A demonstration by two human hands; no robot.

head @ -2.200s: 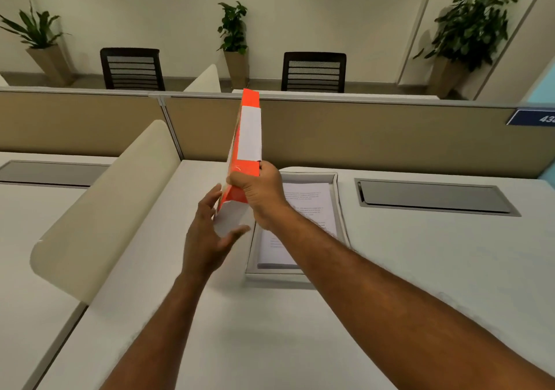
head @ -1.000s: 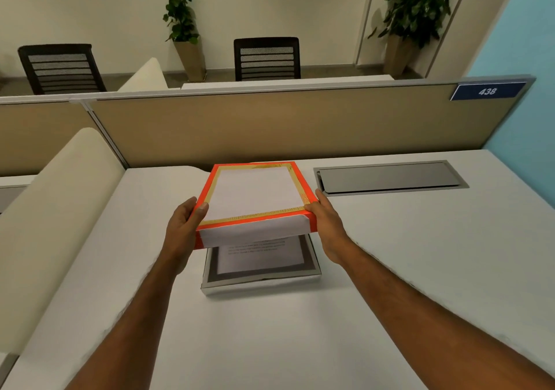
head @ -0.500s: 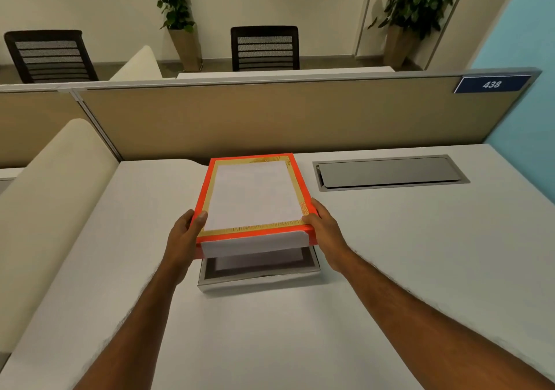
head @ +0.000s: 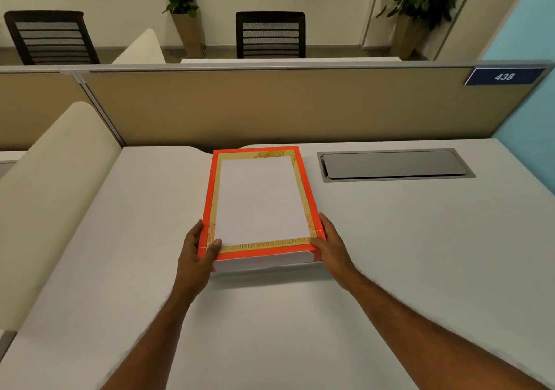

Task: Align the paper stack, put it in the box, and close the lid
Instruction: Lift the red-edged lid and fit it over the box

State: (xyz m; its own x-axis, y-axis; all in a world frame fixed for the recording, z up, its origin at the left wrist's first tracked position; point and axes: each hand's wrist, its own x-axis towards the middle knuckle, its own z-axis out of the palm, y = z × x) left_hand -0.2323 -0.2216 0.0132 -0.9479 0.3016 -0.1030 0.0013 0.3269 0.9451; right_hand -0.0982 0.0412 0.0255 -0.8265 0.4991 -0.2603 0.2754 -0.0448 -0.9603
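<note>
An orange-edged lid (head: 260, 200) with a white centre and a yellow border lies flat over the box on the white desk (head: 390, 239). Only a thin white strip of the box (head: 264, 265) shows beneath the lid's near edge. The paper stack is hidden inside. My left hand (head: 195, 257) grips the lid's near left corner, thumb on top. My right hand (head: 330, 248) holds the near right corner, fingers along the side.
A grey cable hatch (head: 393, 165) is set into the desk to the right of the box. A tan partition (head: 285, 107) runs along the desk's far edge, and a cream curved divider (head: 51, 185) borders the left side. Chairs and plants stand beyond.
The lid was upright in my right hand, then turned flat and held by both hands above the open box. It has since come down over the box, covering the papers.
</note>
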